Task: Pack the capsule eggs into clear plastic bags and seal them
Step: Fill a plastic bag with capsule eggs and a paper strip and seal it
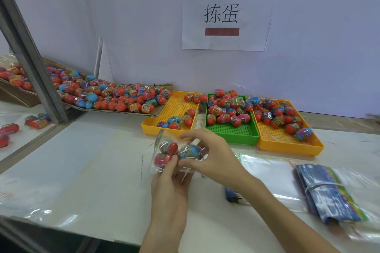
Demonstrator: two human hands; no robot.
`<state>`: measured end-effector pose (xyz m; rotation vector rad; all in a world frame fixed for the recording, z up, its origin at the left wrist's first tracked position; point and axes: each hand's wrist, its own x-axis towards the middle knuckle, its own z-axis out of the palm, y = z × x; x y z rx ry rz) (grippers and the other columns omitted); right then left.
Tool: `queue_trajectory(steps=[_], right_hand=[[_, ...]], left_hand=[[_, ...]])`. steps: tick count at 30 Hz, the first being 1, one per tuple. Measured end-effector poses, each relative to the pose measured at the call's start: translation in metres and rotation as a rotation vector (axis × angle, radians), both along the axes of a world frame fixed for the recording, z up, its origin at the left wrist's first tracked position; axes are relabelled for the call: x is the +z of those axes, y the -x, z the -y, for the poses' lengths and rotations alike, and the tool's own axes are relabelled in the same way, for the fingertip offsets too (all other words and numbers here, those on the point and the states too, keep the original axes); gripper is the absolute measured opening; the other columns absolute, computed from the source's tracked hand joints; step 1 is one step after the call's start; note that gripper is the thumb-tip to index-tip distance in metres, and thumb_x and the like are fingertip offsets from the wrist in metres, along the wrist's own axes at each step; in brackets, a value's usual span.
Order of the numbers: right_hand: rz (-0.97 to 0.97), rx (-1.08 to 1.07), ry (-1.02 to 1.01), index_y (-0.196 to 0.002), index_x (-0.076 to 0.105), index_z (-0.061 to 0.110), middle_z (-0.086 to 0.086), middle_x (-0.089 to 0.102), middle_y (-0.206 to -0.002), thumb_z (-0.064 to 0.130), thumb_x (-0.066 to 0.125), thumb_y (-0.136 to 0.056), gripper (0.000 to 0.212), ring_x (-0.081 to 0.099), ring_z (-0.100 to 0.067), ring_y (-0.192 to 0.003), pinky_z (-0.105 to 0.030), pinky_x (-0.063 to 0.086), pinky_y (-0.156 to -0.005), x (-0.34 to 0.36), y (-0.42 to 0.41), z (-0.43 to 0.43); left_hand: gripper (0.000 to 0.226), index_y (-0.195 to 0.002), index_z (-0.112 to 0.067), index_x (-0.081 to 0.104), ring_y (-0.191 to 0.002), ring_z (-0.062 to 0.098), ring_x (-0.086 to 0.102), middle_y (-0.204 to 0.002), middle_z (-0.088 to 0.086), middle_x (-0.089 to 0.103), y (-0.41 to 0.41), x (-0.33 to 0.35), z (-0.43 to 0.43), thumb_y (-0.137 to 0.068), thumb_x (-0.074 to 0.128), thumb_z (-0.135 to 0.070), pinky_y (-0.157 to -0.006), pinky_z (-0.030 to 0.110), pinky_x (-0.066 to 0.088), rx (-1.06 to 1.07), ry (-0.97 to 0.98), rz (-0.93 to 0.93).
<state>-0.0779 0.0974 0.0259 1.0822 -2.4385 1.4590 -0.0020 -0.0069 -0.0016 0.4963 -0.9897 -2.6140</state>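
Between both hands [207,156], clear plastic bag [174,154] of capsule eggs.

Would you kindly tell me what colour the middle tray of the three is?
Green; the middle tray sits between two orange-yellow ones, seen in the head view.

- Left hand [170,183]: bare, no glove, ring or watch.
- Right hand [213,156]: bare likewise.
- Both forearms uncovered, with no sleeve in view.
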Motion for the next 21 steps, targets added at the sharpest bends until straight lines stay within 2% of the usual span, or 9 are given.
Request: queue_trajectory(steps=[2, 4, 6, 8, 11, 13, 16, 19, 21], right_hand=[[0.064, 0.042, -0.003, -0.123, 0.065, 0.031, 0.007, 0.060, -0.113, 0.020, 0.091, -0.071, 0.059, 0.060, -0.012, -0.083, -0.033, 0.056, -0.074, 0.004, 0.001, -0.002], [0.117, 0.087, -0.002, -0.126, 0.063, 0.030, 0.006, 0.058, -0.115, 0.015, 0.091, -0.070, 0.064, 0.062, -0.018, -0.085, -0.034, 0.058, -0.076, 0.007, 0.002, -0.005], [0.152, 0.111, 0.024, -0.125, 0.063, 0.028, 0.004, 0.059, -0.112, 0.011, 0.091, -0.070, 0.064, 0.064, -0.021, -0.085, -0.034, 0.059, -0.076, 0.008, 0.004, -0.007], [0.128, 0.070, 0.045, -0.117, 0.066, 0.026, 0.006, 0.061, -0.102, 0.013, 0.092, -0.069, 0.056, 0.064, -0.021, -0.076, -0.037, 0.059, -0.072, 0.007, 0.005, -0.006], [-0.004, -0.073, -0.002, -0.106, 0.066, 0.027, 0.012, 0.061, -0.094, 0.024, 0.091, -0.070, 0.045, 0.057, -0.013, -0.061, -0.033, 0.054, -0.061, 0.000, 0.004, -0.003], [-0.060, -0.153, -0.046, -0.104, 0.063, 0.033, 0.015, 0.060, -0.093, 0.034, 0.088, -0.070, 0.042, 0.054, -0.007, -0.061, -0.031, 0.050, -0.059, -0.006, 0.005, -0.002], [-0.037, -0.233, -0.091, -0.102, 0.056, 0.041, 0.016, 0.061, -0.093, 0.049, 0.082, -0.066, 0.044, 0.051, -0.001, -0.060, -0.026, 0.042, -0.057, -0.009, 0.007, -0.003], [0.033, -0.249, -0.139, -0.105, 0.053, 0.043, 0.015, 0.061, -0.095, 0.056, 0.080, -0.063, 0.051, 0.053, -0.003, -0.064, -0.033, 0.051, -0.060, -0.009, 0.010, -0.005], [0.096, -0.214, -0.162, -0.110, 0.053, 0.044, 0.016, 0.060, -0.098, 0.058, 0.082, -0.062, 0.058, 0.057, -0.005, -0.068, -0.038, 0.057, -0.067, -0.008, 0.012, -0.006]], left_hand=[[0.035, -0.131, -0.003, 0.064, -0.116, 0.032, 0.067, -0.123, 0.020, 0.070, -0.001, 0.001, 0.001, -0.100, 0.053, -0.017, -0.095, 0.038, 0.051, 0.010, -0.050, -0.001], [0.037, -0.134, -0.006, 0.062, -0.118, 0.032, 0.066, -0.125, 0.018, 0.070, -0.002, 0.003, 0.001, -0.101, 0.053, -0.019, -0.096, 0.039, 0.051, 0.015, -0.069, -0.018], [0.035, -0.135, -0.011, 0.061, -0.115, 0.029, 0.068, -0.124, 0.016, 0.071, -0.003, 0.005, 0.001, -0.102, 0.051, -0.020, -0.093, 0.039, 0.051, 0.024, -0.072, -0.039], [0.034, -0.135, -0.013, 0.061, -0.112, 0.028, 0.070, -0.124, 0.017, 0.071, -0.004, 0.005, 0.001, -0.103, 0.049, -0.019, -0.092, 0.038, 0.052, 0.010, -0.062, -0.049], [0.036, -0.136, -0.010, 0.060, -0.112, 0.028, 0.069, -0.125, 0.018, 0.070, -0.006, 0.005, -0.001, -0.101, 0.052, -0.018, -0.093, 0.039, 0.054, -0.054, -0.026, -0.045], [0.038, -0.135, -0.007, 0.060, -0.113, 0.026, 0.069, -0.126, 0.018, 0.070, -0.007, 0.007, -0.001, -0.099, 0.053, -0.017, -0.090, 0.037, 0.057, -0.106, -0.026, -0.054], [0.040, -0.134, -0.004, 0.061, -0.114, 0.027, 0.070, -0.126, 0.018, 0.070, -0.008, 0.009, -0.001, -0.096, 0.055, -0.017, -0.080, 0.033, 0.061, -0.154, -0.077, -0.078], [0.042, -0.133, -0.005, 0.061, -0.107, 0.028, 0.072, -0.123, 0.019, 0.071, -0.009, 0.010, -0.001, -0.093, 0.057, -0.017, -0.072, 0.032, 0.061, -0.177, -0.116, -0.098], [0.035, -0.127, -0.004, 0.064, -0.102, 0.028, 0.074, -0.119, 0.021, 0.072, -0.009, 0.010, 0.000, -0.096, 0.054, -0.016, -0.070, 0.033, 0.061, -0.206, -0.148, -0.113]])
